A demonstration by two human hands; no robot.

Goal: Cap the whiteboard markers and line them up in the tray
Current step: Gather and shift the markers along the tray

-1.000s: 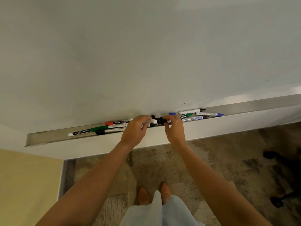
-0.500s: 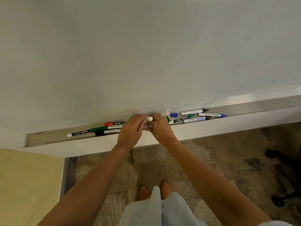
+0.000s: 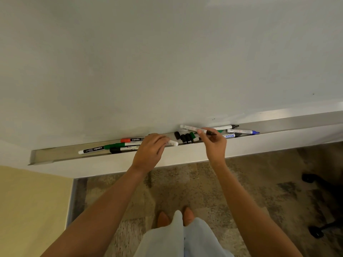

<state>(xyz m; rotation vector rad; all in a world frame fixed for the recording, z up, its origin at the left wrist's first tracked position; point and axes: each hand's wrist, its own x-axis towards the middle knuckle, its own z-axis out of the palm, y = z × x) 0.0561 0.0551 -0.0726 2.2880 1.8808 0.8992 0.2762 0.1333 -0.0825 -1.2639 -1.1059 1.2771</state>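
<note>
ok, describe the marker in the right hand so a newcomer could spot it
Find the metal tray under the whiteboard. Above its middle, the right hand pinches a white marker. It is the only one lifted off the tray, tilted, bare black tip pointing right.

Single head-worn wide-angle view, looking steeply down, close above wall-mounted tray [image 3: 278, 125]

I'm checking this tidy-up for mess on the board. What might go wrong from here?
1. The right hand holds a marker with its dark tip apparently bare, close to the whiteboard; it might leave a stray mark.
2. The loose caps sit near the tray front edge; a reaching hand might knock one to the floor.
</note>
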